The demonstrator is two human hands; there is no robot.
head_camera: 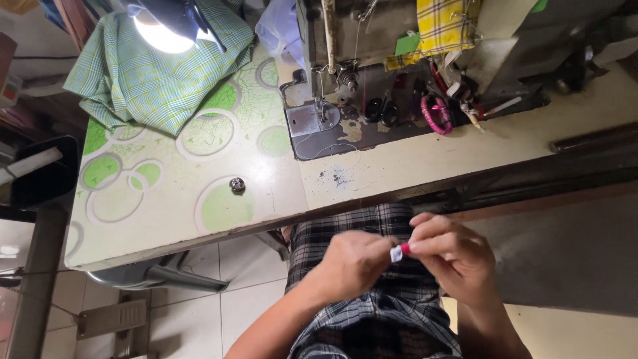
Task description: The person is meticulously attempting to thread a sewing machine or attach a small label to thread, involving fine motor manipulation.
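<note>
Both my hands meet over my lap, below the front edge of the sewing table (219, 199). My left hand (352, 262) and my right hand (452, 256) pinch a small red and white object (399, 252) between their fingertips. What the object is I cannot tell. My lap is covered by dark checked cloth (372, 299). The sewing machine (372, 60) stands on the table beyond my hands. A small metal bobbin (237, 184) lies alone on the tabletop to the left.
A folded green checked cloth (153, 66) lies at the table's back left under a bright lamp (163, 30). Yellow checked fabric (442, 26) hangs on the machine, with pink-handled scissors (435, 113) at its base. White tiled floor (199, 292) and a pedal frame lie below.
</note>
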